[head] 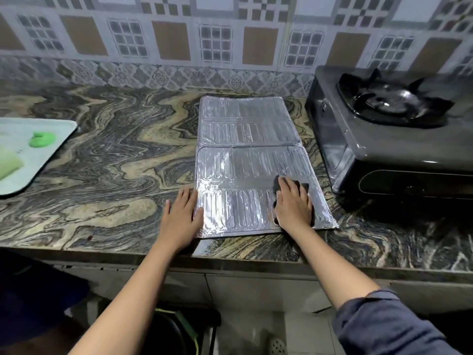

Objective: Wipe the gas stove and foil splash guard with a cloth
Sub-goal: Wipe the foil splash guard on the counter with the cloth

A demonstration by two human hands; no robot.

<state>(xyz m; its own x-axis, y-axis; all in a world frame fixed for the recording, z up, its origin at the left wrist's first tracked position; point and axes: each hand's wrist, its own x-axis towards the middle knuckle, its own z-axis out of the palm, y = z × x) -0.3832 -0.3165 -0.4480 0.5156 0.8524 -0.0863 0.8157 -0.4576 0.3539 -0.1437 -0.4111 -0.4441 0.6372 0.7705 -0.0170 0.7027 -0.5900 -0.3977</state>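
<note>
The counter (102, 149), a slab of swirled brown and grey stone, runs the full width below a patterned tile wall (179, 34). At its right end, against the wall, stands the gas stove (378, 149), dark and glossy, with one black burner (391, 101) showing on top. Just left of the stove, the foil splash guard (243, 139) lies flat on the counter, reaching from near the wall almost to the front edge; its ribbed panels are creased across the middle. A pale tray (51, 139) sits at the left end of the counter, well apart from the foil, with a green lump (42, 139) on it. The right hand (293, 206) presses flat on a dark cloth (304, 187) at the foil's front right corner; its grip is spread open over the cloth, palm down. The left hand (181, 213) lies open and flat at the foil's front left edge, thumb on the foil, fingers on the counter. The cloth is mostly hidden under the hand, so its shape is hard to tell.
</note>
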